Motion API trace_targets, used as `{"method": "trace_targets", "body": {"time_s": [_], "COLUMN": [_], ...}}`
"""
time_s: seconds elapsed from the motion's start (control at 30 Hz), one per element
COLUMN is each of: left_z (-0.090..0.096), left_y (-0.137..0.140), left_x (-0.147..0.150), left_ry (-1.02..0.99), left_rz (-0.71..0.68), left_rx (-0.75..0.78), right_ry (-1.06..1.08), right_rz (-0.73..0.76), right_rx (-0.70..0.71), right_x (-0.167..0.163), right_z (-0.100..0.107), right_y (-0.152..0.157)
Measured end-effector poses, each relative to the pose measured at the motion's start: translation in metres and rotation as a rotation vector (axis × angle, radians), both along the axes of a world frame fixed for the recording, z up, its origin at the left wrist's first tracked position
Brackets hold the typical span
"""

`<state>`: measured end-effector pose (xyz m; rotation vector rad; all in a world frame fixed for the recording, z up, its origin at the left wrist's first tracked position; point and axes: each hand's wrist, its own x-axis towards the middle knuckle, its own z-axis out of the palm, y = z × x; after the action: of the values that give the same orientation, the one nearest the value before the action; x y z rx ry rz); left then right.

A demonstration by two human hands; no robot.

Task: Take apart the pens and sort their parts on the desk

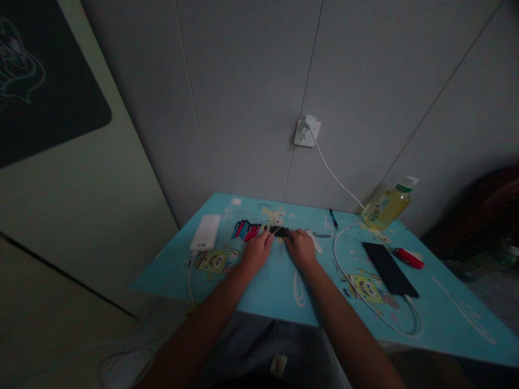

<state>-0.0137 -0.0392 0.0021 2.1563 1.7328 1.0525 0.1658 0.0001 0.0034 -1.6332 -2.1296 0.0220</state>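
My left hand [258, 250] rests on the table with its fingers drawn together at the left end of a cluster of small black pieces [279, 232]. A thin pale stick shows by its fingertips; whether they grip it is too small to tell. At the cluster's right end is my right hand [302, 248], fingers closed and bent down; whatever they hold is hidden. Left of the left hand lies a row of red, blue and dark pen parts [245, 230]. Partly behind my right hand are a white strip [315, 241] and a line of small dark coil-like bits [323, 235].
On the blue cartoon-printed table [267, 297] lie a white power bank [206, 233], a pen [333, 219], a black phone [390, 268] and a red object [409, 258]. A yellow-liquid pump bottle [387, 208] stands back right. A white cable [335, 246] loops from the wall socket [307, 133].
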Motion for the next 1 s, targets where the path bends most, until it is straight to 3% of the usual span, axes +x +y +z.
{"method": "trace_targets", "body": {"time_s": [0.23, 0.43, 0.7, 1.0], "left_z": [-0.004, -0.003, -0.005, -0.011], "left_y": [0.000, -0.002, 0.000, 0.004], "left_x": [0.000, -0.001, -0.001, -0.001], "left_ry": [-0.032, -0.047, -0.064, -0.053], "left_rz": [0.007, 0.005, -0.048, -0.068], "left_rx": [0.000, -0.001, 0.043, 0.047], "right_ry": [-0.028, 0.082, 0.504, 1.023], "right_rz": [-0.087, -0.126, -0.045, 0.138], "right_rx": [-0.001, 0.000, 0.021, -0.134], "right_x": [0.000, 0.001, 0.016, 0.020], "right_z": [0.002, -0.002, -0.003, 0.003], "right_y": [0.000, 0.003, 0.010, 0.010]}}
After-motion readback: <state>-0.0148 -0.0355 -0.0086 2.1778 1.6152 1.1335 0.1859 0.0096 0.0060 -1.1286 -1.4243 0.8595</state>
